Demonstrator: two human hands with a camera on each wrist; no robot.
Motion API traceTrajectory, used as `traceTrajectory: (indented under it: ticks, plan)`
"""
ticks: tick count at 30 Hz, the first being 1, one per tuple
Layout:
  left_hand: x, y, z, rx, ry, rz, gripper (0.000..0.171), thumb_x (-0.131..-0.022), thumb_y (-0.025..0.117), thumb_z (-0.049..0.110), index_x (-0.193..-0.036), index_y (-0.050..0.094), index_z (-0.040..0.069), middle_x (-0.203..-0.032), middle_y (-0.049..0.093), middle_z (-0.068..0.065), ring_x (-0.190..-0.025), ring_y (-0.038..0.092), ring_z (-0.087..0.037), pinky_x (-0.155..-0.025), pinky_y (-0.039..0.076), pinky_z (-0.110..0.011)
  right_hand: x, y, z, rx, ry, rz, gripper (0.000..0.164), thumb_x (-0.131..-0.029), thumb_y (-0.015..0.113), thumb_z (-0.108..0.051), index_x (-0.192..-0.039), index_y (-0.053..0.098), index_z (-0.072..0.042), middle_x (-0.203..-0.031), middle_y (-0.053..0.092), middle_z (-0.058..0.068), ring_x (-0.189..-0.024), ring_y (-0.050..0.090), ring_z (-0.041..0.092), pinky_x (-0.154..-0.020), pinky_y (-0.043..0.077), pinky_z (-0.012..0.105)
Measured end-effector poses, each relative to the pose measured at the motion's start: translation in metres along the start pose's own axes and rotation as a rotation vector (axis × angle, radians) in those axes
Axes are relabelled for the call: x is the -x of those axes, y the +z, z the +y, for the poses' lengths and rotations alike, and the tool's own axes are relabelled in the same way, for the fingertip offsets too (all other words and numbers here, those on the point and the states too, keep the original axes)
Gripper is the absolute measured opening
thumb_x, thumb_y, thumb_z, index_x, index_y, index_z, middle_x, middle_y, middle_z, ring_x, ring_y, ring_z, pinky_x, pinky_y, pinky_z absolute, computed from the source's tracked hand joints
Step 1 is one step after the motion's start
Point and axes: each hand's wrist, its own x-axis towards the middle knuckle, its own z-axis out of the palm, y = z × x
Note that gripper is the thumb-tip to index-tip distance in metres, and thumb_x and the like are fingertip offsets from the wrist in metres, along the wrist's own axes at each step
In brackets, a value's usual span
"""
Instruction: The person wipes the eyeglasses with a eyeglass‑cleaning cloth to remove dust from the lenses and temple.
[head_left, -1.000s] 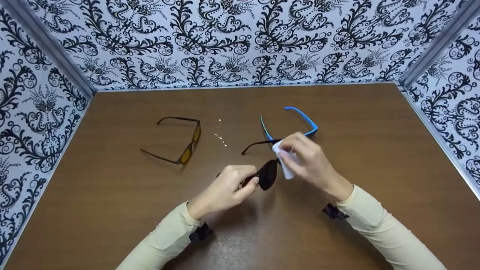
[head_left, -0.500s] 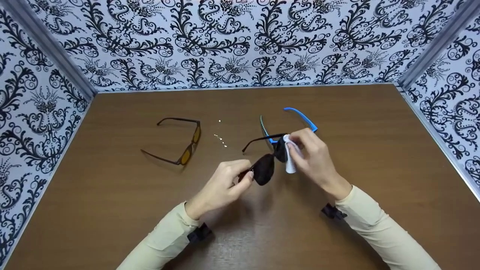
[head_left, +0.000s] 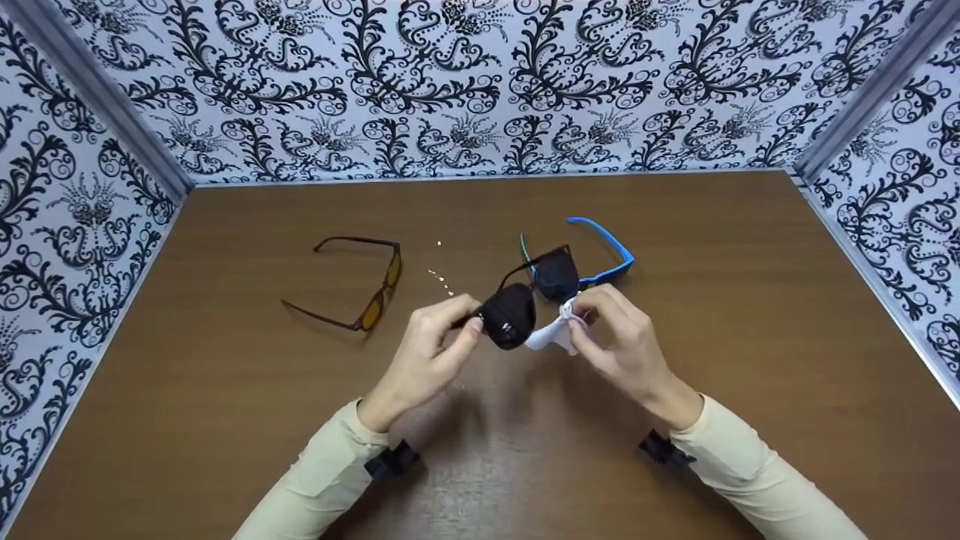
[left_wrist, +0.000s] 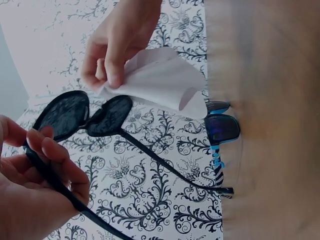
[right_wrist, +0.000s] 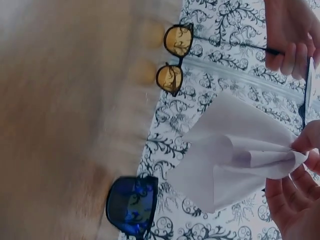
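Yellow-lensed glasses (head_left: 373,309) lie unfolded toward the left edge of the desk (head_left: 757,322). The left hand (head_left: 421,349) curls its fingers around one temple of dark sunglasses (head_left: 511,315), held aloft midway between the side edges. A white cloth (head_left: 551,336) hangs just beside them; beyond, blue-framed glasses (head_left: 611,271) rest nearer the back edge. The right hand (head_left: 622,345) pinches the cloth between thumb and fingers.

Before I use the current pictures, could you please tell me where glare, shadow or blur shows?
Head view: pale glare and soft shadows on the tabletop between the sleeves; left wrist view: tabletop blurred, black sunglasses clearer; right wrist view: tabletop blurred, white cloth clearer, reflections on the blue-tinted lens.
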Motion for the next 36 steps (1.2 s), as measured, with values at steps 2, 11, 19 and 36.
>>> traceTrajectory:
  ticks: [2,11,19,36]
  plan:
    - [-0.001,-0.001,0.0,0.05,-0.017,0.019,0.015,-0.089,0.05,-0.008,-0.081,0.059,0.001,-0.067,0.052,-0.002,-0.058,0.046,-0.011,-0.05,0.04,-0.024,0.001,0.005,-0.003,-0.045,0.01,0.016,0.019,-0.076,0.064,0.011,-0.091,0.061,0.0,-0.087,0.059,0.007,-0.077,0.056,0.017,-0.069,0.047,0.022]
    - [-0.005,0.003,-0.006,0.362,-0.074,0.006,0.018,-0.099,0.038,0.0,-0.088,0.05,-0.007,-0.063,0.047,-0.015,-0.056,0.046,-0.021,-0.05,0.038,-0.034,-0.003,0.03,-0.02,-0.089,-0.122,0.096,0.019,-0.074,0.063,0.01,-0.092,0.061,0.003,-0.087,0.06,0.012,-0.079,0.057,0.022,-0.075,0.048,0.023]
    - [-0.005,0.004,-0.011,0.466,-0.148,-0.077,0.024,-0.105,0.03,0.01,-0.098,0.046,-0.007,-0.068,0.05,-0.016,-0.06,0.053,-0.023,-0.059,0.047,-0.029,-0.016,0.035,-0.029,-0.045,-0.135,0.198,0.018,-0.075,0.063,0.009,-0.092,0.062,0.004,-0.087,0.061,0.012,-0.079,0.056,0.023,-0.074,0.046,0.025]
    - [-0.011,0.011,-0.025,0.208,-0.415,-0.104,0.015,-0.096,0.045,-0.003,-0.097,0.058,-0.009,-0.082,0.068,-0.019,-0.075,0.069,-0.029,-0.066,0.057,-0.037,-0.032,0.025,-0.015,0.169,-0.055,0.062,0.008,-0.083,0.064,0.002,-0.09,0.063,-0.001,-0.086,0.063,0.008,-0.082,0.057,0.024,-0.074,0.045,0.03]
